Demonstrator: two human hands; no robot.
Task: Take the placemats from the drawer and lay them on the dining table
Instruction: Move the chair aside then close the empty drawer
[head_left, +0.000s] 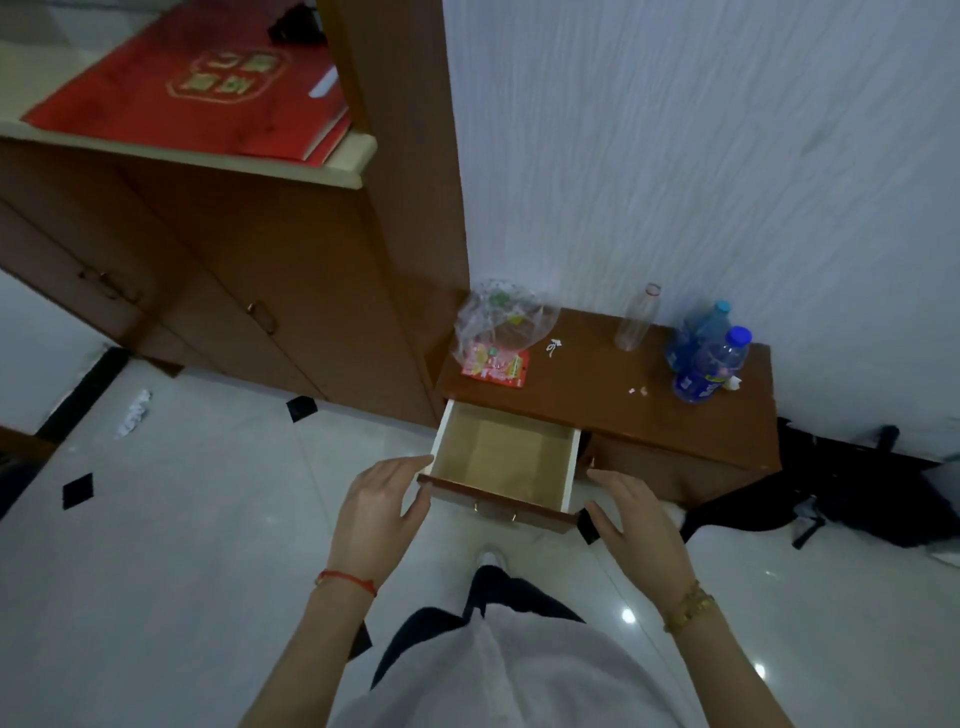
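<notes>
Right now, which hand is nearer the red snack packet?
Left. The left hand is at the open drawer's left front corner, below the red snack packet; the right hand is further right.

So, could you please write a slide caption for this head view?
Left hand and right hand flank the pulled-out drawer of a low wooden cabinet; no placemats visible inside.

My one camera sits on my head, looking steeply down and forward past my chest at the drawer (504, 457) and floor (182, 519), close above them.
</notes>
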